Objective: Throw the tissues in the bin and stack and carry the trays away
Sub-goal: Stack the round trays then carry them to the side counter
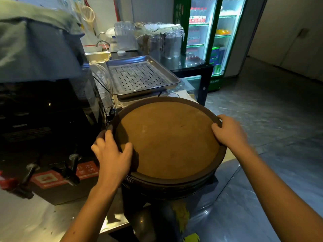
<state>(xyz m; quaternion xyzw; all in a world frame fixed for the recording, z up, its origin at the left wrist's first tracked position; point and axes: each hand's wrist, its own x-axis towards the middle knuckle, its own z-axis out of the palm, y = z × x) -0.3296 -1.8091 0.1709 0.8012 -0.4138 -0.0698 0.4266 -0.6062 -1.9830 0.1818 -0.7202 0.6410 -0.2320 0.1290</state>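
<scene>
A stack of several round brown trays (167, 142) fills the middle of the head view, and its dark rims show as layers at the near edge. My left hand (111, 154) grips the left rim, thumb laid on the top tray's inner surface. On the right rim, my right hand (229, 131) has its fingers curled over the edge. The top tray's surface is bare. No tissues and no bin are in view.
A black hot-water dispenser with tap handles (70, 170) stands close on the left. A perforated steel tray (139, 75) lies just behind the stack, with glass jars (167, 42) beyond it. Lit drink fridges (213, 35) stand at the back. Grey floor (271, 110) extends to the right.
</scene>
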